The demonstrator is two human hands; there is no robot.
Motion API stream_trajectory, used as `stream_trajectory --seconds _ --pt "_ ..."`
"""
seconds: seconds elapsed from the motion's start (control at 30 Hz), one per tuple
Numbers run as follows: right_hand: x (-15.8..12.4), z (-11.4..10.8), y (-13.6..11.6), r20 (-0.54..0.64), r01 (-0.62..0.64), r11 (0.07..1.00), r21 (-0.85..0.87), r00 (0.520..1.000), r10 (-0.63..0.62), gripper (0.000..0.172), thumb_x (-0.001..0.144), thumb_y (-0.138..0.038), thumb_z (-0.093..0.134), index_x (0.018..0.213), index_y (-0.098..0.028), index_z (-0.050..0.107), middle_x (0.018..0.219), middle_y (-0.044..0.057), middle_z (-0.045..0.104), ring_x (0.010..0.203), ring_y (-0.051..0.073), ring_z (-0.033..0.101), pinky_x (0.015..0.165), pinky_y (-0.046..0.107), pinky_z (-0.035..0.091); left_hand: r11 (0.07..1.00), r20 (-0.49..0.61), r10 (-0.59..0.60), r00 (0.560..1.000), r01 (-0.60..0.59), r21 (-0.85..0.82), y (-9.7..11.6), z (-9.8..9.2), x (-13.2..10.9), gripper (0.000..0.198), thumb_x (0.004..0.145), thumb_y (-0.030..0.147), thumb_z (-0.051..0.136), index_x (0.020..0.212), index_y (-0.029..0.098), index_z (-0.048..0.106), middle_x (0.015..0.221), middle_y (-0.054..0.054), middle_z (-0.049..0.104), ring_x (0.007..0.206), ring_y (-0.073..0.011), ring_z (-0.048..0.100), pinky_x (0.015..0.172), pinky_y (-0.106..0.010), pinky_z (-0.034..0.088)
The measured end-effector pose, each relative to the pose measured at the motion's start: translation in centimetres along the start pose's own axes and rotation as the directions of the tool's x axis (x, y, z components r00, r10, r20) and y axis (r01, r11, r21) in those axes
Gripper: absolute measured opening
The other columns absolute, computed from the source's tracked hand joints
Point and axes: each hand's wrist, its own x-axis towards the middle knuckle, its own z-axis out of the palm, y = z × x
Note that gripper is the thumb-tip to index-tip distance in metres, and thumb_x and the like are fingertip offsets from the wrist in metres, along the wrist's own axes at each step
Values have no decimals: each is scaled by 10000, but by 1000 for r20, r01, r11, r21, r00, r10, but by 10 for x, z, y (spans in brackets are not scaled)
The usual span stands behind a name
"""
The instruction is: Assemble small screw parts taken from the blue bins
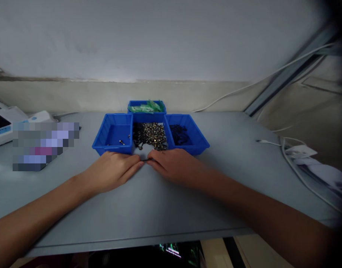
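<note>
My left hand [113, 172] and my right hand [175, 165] rest on the grey table [160, 208], fingertips meeting just in front of a pile of small brass and dark metal parts [150, 134]. A tiny dark part [147, 159] lies pinched between the fingertips of both hands. The fingers of each hand are drawn together. Left of the pile stands a blue bin [113, 134] with a couple of small parts inside. To the pile's right, a second blue bin [187, 134] holds dark pieces. Behind them a third blue bin [147, 107] holds green pieces.
White devices [9, 123] and a blurred-out patch sit at the table's left. White cables [296, 156] and a white cloth or bag lie at the right. A wall runs close behind the bins. The table's front edge is near me.
</note>
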Motion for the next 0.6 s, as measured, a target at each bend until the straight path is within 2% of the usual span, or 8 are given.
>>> stream_trajectory --seconds 0.17,0.37,0.6 --pt "-1 2 0 -9 36 999 5 999 -36 262 897 -298 290 845 -172 514 764 16 619 600 121 552 482 246 258 999 -53 -29 998 28 -23 0 0 -1 282 882 344 337 804 164 540 625 -3 566 549 -110 547 490 -216 362" --pt "-3 2 -1 -25 63 998 18 998 -62 274 898 -295 278 827 -178 515 791 21 627 614 120 553 500 255 277 997 -72 41 997 -46 -63 -1 0 -2 278 893 301 315 815 181 553 676 4 589 631 -113 576 563 -222 405" --pt "-2 1 0 -41 -52 998 25 998 53 249 869 -368 334 967 -184 470 674 2 611 584 150 567 461 245 248 998 -80 39 996 -43 -49 -2 1 -1 302 891 294 314 763 170 558 637 1 577 588 -103 562 541 -219 393"
